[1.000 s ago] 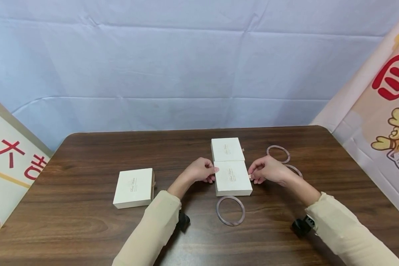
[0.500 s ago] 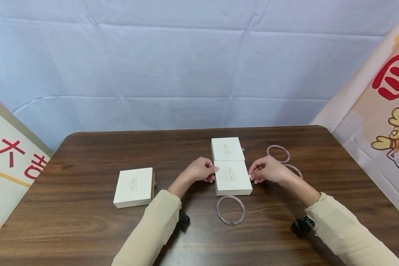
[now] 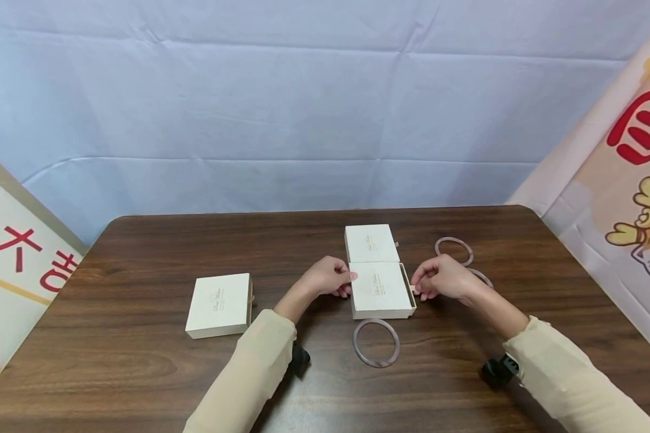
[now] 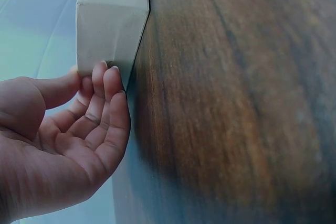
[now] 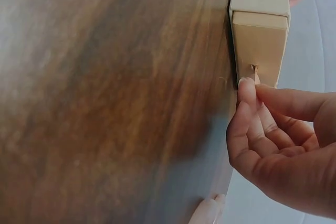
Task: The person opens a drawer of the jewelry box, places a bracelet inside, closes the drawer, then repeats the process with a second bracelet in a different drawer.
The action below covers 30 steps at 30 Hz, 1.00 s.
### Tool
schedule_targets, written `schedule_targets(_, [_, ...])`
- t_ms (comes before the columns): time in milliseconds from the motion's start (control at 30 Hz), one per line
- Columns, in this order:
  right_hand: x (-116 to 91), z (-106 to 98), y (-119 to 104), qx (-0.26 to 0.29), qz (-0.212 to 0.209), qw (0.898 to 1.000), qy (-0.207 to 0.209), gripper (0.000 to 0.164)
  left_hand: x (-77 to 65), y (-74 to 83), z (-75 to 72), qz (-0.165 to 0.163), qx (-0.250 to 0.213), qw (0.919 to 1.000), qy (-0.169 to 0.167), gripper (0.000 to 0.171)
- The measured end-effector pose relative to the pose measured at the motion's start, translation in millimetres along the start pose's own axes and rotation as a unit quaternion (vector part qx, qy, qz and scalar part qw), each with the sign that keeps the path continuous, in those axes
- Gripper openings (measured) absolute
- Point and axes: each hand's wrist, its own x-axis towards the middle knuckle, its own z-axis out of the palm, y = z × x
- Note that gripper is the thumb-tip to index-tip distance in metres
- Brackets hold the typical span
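Note:
A white drawer-style gift box (image 3: 376,288) with small gold lettering lies on the table. At its left end my left hand (image 3: 325,276) holds it, thumb on the top edge and bent fingertips against the end wall (image 4: 107,32). On the opposite side, my right hand (image 3: 444,278) pinches the small pull tab (image 5: 255,72) between thumb and forefinger. The box's inner drawer (image 5: 260,40) sticks out slightly from its sleeve; its inside is mostly hidden. A pale mauve bangle (image 3: 376,364) lies flat just in front of the box.
Directly behind stands a second white box (image 3: 368,242), against the first. Another white box (image 3: 219,305) sits apart on the left. Two more bangles lie at right: one bangle (image 3: 453,239) further back, the other bangle (image 3: 482,276) partly behind the right wrist. The wooden table (image 3: 141,385) meets a pale cloth backdrop.
My right hand has moved a little to the right, drawing the drawer slightly out of the box by its tab. The left hand has stayed in place on the box.

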Motion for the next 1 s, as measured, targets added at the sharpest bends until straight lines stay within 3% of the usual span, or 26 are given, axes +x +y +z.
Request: schedule_targets(1000, [-5.4, -15.0, 8.0, 0.062, 0.04, 0.997, -0.001, 0.015, 0.7, -1.1, -0.7, -0.002, -0.016, 0.9998, -0.009, 0.024])
